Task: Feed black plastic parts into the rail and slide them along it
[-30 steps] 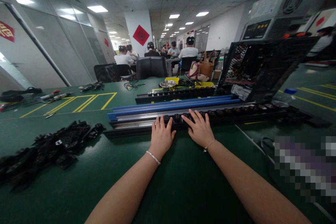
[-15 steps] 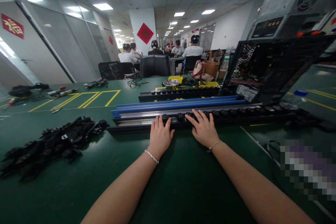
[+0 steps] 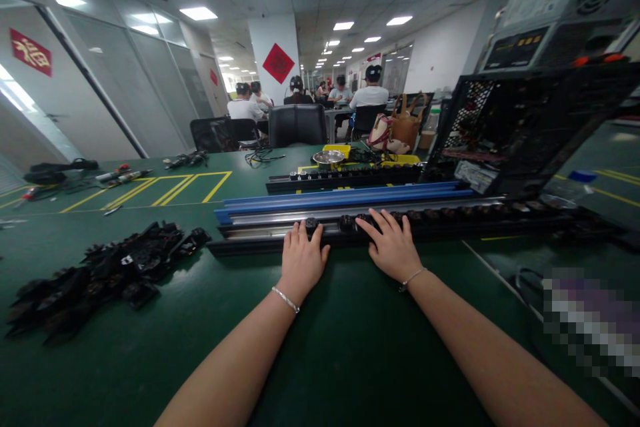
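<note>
A long black rail (image 3: 260, 247) lies across the green table (image 3: 200, 367), with a row of small black modules (image 3: 346, 221) along its middle and right part. My left hand (image 3: 303, 255) rests on the rail's front edge, fingers apart, its fingertips at a single black module (image 3: 312, 223). Farther right, my right hand (image 3: 395, 247) has its fingers spread over the row of modules. Neither hand is wrapped round anything. Behind the rail run a silver strip (image 3: 265, 219) and a blue rail (image 3: 345, 197).
A heap of black parts (image 3: 135, 260) lies at the left. Another black rail (image 3: 345, 178), a metal dish (image 3: 328, 157) and yellow trays (image 3: 337, 149) are farther back. An opened computer case (image 3: 520, 127) stands at the right. People sit at desks in the background.
My left hand has shifted slightly left along the rail with the single module near its fingertips. My right hand stays at the row. The view has moved a little.
</note>
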Tool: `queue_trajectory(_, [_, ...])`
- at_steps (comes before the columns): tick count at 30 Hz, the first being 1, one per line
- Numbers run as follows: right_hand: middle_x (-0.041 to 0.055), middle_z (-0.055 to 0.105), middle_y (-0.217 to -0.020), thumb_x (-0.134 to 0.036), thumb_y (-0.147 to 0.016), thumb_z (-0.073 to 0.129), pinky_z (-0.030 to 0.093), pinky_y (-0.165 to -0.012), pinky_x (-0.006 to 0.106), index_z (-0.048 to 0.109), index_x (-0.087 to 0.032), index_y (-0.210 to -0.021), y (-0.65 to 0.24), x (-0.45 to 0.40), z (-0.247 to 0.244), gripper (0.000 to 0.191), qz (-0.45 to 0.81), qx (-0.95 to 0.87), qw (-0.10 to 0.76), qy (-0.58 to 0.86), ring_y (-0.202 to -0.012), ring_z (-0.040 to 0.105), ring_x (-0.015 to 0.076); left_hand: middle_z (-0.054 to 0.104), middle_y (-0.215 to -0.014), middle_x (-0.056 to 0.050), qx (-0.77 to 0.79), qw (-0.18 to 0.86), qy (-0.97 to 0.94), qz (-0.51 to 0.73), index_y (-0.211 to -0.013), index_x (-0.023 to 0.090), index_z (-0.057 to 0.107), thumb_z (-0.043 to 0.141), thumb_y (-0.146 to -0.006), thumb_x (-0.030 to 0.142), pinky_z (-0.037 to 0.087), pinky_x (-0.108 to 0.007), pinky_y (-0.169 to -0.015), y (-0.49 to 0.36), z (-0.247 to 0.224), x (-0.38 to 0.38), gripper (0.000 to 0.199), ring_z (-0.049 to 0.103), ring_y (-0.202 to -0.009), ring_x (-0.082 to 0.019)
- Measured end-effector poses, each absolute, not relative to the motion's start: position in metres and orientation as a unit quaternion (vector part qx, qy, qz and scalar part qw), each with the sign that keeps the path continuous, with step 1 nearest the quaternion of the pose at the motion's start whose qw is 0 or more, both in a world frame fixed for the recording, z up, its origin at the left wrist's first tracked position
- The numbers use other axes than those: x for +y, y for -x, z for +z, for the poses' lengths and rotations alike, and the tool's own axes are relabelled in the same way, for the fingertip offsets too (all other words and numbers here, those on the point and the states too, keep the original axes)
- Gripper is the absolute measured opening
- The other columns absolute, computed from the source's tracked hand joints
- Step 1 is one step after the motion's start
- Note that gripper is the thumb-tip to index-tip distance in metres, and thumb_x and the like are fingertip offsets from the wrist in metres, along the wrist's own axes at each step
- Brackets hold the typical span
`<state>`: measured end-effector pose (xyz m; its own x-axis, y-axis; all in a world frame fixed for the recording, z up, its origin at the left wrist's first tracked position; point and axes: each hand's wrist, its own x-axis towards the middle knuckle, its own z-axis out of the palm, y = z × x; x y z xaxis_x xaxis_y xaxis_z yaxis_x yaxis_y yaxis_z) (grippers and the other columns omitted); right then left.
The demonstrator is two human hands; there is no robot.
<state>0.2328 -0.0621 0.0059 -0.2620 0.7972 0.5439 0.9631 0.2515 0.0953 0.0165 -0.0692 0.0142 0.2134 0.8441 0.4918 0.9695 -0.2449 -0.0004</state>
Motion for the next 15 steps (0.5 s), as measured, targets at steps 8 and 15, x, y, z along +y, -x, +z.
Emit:
queue_trajectory(8, [0.0059, 0.036, -0.146, -0.018, -0.080, 0.045, 0.017, -0.104, 0.063, 0.039, -0.034, -0.137, -0.2331, -0.0629, 0.0065, 0.059, -0.212, -0.768, 0.186, 0.574, -0.132, 0.029, 0.0306, 0.047, -0.137, -0.015, -0.607, 0.140, 0.756, -0.201, -0.131, 0.025, 0.049, 0.043, -0.087, 0.045, 0.029, -0.049, -0.103, -0.0102, 0.0147, -0.0678, 0.048, 0.038, -0.128, -0.033])
queue_trajectory(15, [0.0042, 0.030, -0.149, -0.018, -0.079, 0.045, 0.010, -0.108, 0.060, 0.030, -0.026, -0.143, -0.2285, -0.0666, 0.0050, 0.066, -0.236, -0.780, 0.169, 0.554, -0.138, 0.016, 0.0290, 0.048, -0.135, -0.015, -0.615, 0.145, 0.749, -0.197, -0.128, 0.025, 0.051, 0.044, -0.086, 0.044, 0.030, -0.047, -0.102, -0.0058, 0.0171, -0.0678, 0.047, 0.040, -0.126, -0.033])
